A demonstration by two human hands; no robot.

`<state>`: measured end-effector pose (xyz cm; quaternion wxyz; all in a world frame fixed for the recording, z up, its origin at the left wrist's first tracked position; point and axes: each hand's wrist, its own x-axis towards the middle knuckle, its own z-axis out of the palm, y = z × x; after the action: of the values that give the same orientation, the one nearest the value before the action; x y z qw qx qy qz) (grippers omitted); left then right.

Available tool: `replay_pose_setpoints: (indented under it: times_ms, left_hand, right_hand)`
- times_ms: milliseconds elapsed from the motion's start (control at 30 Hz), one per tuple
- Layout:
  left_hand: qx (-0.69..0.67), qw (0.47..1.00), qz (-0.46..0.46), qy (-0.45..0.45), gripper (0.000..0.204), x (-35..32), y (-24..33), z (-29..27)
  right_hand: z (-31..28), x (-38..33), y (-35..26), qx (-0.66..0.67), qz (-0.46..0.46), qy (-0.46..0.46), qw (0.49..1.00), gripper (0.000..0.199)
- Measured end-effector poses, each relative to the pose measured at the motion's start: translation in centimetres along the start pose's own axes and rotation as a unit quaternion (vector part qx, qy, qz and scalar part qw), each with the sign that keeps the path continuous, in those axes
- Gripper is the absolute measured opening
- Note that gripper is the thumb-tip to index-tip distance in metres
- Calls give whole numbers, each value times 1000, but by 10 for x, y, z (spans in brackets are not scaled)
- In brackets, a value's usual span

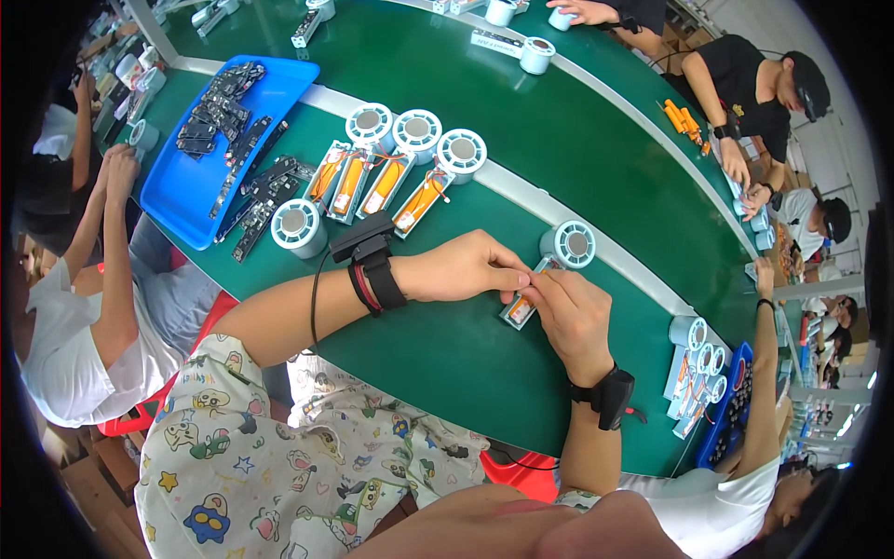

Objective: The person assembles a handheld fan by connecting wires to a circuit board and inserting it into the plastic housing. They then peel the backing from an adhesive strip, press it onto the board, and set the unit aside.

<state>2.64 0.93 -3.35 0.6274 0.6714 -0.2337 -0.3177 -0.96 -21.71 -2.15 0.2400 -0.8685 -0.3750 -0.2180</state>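
Observation:
A light-blue handheld fan [570, 244] lies on the green table in front of me, its round head away from me and its open handle towards me. Both hands meet over that handle, with fingertips pinched together. My left hand [470, 267] comes from the left, thumb and index finger closed. From the right, my right hand [573, 317] is closed too, its fingertips touching the left ones. Whatever lies between the fingertips is hidden or too small to name. Part of the handle's inside [519, 311] shows below the fingers.
Several similar fans [391, 182] with orange batteries in open handles lie at left. One fan head [298, 228] stands nearer. A blue tray [177, 177] holds black circuit boards; more boards [270, 191] lie beside it. A metal rail [633, 252] crosses the table. Co-workers sit around, with fans [694, 373] at right.

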Motion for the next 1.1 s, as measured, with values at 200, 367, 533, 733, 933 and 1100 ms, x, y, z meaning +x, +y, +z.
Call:
replay_pose_setpoints:
  times_ms: [200, 367, 533, 733, 933, 1100]
  left_hand:
    - [-166, 984, -56, 38, 32, -3, 2, 5]
    - [-204, 974, -84, 59, 33, 0, -1, 3]
    - [-213, 972, -85, 54, 34, 1, -1, 6]
    - [-70, 990, 69, 100, 32, 3, -20, 11]
    - [236, 942, 202, 131, 33, -1, -13, 8]
    - [258, 922, 252, 140, 33, 2, -15, 8]
  right_hand:
    - [-16, 8, -11, 45, 77, 6, 996, 22]
    - [-16, 7, -22, 74, 109, -26, 991, 22]
    - [0, 0, -20, -1, 59, -21, 998, 19]
    - [-3, -1, -18, 21, 94, -1, 995, 14]
    - [-5, -2, -6, 47, 150, 27, 987, 11]
    - [-3, 1, -10, 68, 134, 37, 988, 10]
